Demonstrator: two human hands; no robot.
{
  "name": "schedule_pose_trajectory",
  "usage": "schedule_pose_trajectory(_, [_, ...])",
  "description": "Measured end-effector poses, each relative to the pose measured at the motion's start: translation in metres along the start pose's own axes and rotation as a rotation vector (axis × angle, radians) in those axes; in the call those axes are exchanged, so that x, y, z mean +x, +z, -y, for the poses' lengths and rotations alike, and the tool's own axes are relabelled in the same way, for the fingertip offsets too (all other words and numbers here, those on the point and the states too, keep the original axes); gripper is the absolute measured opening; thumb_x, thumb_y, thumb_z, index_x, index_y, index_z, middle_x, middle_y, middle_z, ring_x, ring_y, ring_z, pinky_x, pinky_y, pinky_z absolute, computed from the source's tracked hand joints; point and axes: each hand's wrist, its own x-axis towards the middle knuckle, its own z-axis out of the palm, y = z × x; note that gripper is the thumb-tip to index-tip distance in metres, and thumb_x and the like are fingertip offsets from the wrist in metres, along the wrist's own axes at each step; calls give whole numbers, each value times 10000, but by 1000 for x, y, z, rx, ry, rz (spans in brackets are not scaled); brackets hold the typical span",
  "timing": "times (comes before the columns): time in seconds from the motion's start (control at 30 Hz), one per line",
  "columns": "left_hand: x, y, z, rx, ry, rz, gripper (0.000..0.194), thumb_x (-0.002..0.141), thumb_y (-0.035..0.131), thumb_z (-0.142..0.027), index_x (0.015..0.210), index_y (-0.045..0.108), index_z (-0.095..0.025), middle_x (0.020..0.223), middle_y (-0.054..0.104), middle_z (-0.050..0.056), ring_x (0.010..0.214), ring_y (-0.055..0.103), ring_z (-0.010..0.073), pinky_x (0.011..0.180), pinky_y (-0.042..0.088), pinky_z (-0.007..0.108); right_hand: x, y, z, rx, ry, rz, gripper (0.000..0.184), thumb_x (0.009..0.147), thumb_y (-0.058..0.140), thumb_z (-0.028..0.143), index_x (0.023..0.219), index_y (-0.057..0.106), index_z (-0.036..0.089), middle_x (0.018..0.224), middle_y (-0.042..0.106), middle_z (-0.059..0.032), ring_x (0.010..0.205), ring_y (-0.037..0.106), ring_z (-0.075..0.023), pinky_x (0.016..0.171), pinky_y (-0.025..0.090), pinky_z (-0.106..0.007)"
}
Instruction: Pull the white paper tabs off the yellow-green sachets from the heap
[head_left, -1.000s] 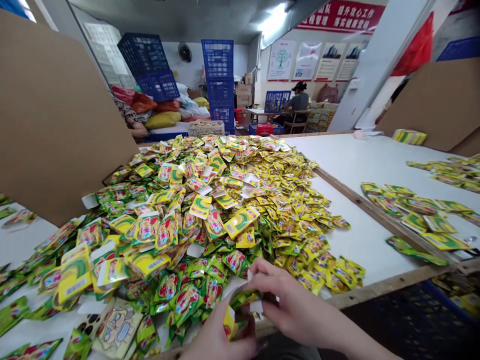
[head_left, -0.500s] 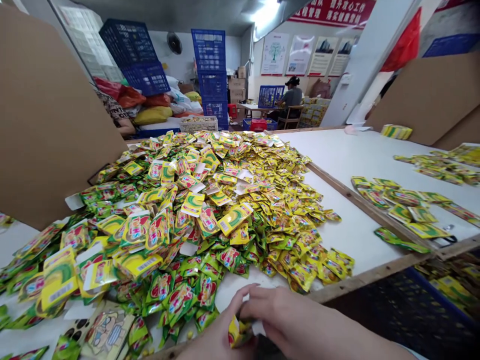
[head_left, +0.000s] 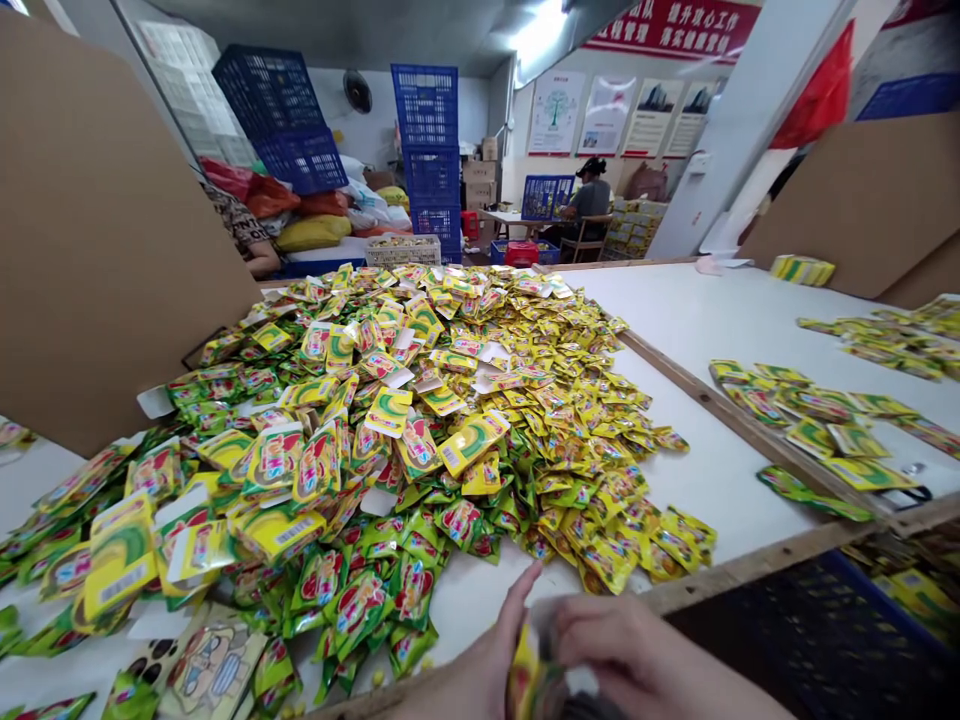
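Note:
At the table's front edge, my left hand (head_left: 480,665) is closed around a small yellow and red printed carton (head_left: 523,665). My right hand (head_left: 630,640) curls its fingers against the carton's other side, by a white flap; the fingertips are partly hidden and blurred. Just beyond my hands lie green sachets (head_left: 360,605) on the left and yellow sachets (head_left: 604,560) on the right. Several yellow cartons (head_left: 116,550), some with white flaps sticking out, rest on the heap.
A cardboard panel (head_left: 105,240) stands at left. A wooden strip (head_left: 690,390) divides the white table (head_left: 720,490); flat cartons (head_left: 817,405) lie beyond it. A blue crate (head_left: 832,620) sits below the front edge. Behind are stacked blue crates (head_left: 425,105) and a seated person (head_left: 592,200).
Both hands have moved a little right with the carton, which now stands more upright between them. The view has shifted slightly; the heap looks the same.

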Motion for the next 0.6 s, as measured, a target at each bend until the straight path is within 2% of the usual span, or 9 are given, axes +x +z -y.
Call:
schedule_pose_trajectory(0.07, [0,-12,-13,275,50,-101,838,652,656,-196,1373,237,-280,1413,368,82,1262,376,283,1039,306,457,-18,-32,-19,-147,61,-311,211,804,440,145,816,638,220,775,658,-31,733,615,-169,678,478,-270])
schedule_pose_trajectory(0.13, [2,-29,-18,612,107,-285,668,735,509,-101,1337,314,-318,1470,266,28,1353,188,256,1083,204,500,-35,-72,-38,-385,231,-688,175,808,440,227,874,600,204,667,635,-37,549,576,-171,562,459,-296])
schedule_pose_trajectory(0.17, [5,-38,-17,768,134,-362,651,739,439,-41,1320,346,-319,1473,261,16,1368,126,248,1085,183,524,-41,-88,-46,-548,330,-839,197,805,453,254,938,581,182,701,642,-63,528,566,-176,554,449,-313])
schedule_pose_trajectory(0.2, [8,-47,-13,905,155,-408,654,726,398,2,1301,383,-310,1469,276,16,1373,93,251,1079,183,547,-44,-101,-53,-704,400,-937,254,807,450,262,1016,554,163,828,649,-110,556,576,-184,563,444,-328])
schedule_pose_trajectory(0.23, [12,-54,-7,1013,171,-418,646,719,383,21,1280,420,-297,1458,303,23,1372,88,261,1068,201,566,-45,-107,-57,-825,429,-973,303,805,450,264,1078,521,152,942,632,-144,601,590,-194,577,444,-336])
schedule_pose_trajectory(0.3, [19,-64,7,1132,198,-392,560,751,387,-4,1232,487,-272,1406,398,42,1358,157,281,1038,257,587,-40,-99,-62,-922,383,-852,350,795,449,245,1134,478,166,1075,586,-150,737,607,-214,627,459,-333])
schedule_pose_trajectory(0.4, [20,-70,21,1088,249,-393,428,823,379,-98,1189,535,-255,1291,541,53,1312,299,274,1007,328,569,-23,-54,-64,-848,352,-476,224,762,471,236,972,541,203,899,633,-83,833,588,-234,680,479,-340])
schedule_pose_trajectory(0.5, [10,-66,22,789,205,-580,379,859,366,-185,1198,531,-226,1203,612,86,1202,472,252,971,410,486,-15,-12,-69,-810,433,-283,264,705,529,246,955,573,174,962,621,-119,928,558,-288,745,481,-411])
schedule_pose_trajectory(0.6, [1,-58,17,293,59,-762,345,847,426,-343,1102,596,-187,833,693,54,859,645,216,846,511,429,-22,-4,-74,-747,442,-212,325,710,482,164,1019,584,157,1002,613,-143,941,569,-305,757,484,-450])
